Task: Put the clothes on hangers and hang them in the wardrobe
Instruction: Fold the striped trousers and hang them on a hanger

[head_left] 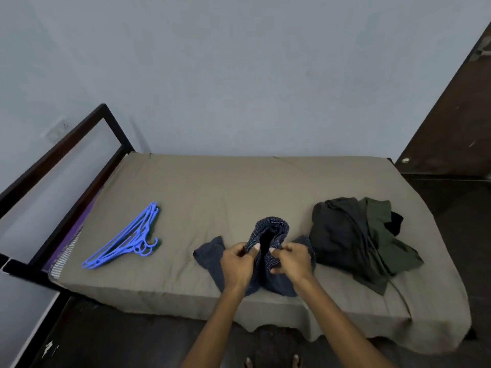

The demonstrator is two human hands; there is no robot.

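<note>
Here both hands point(236, 261) point(291, 258) pinch a soft, ribbed navy shirt point(268, 235).

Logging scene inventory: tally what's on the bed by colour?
Blue: 1 stack of hangers, exact number unclear
Navy striped: 1 shirt, held by both hands
Dark grey/black: 1 garment
Olive green: 1 garment
Total: 4 colour groups
</note>
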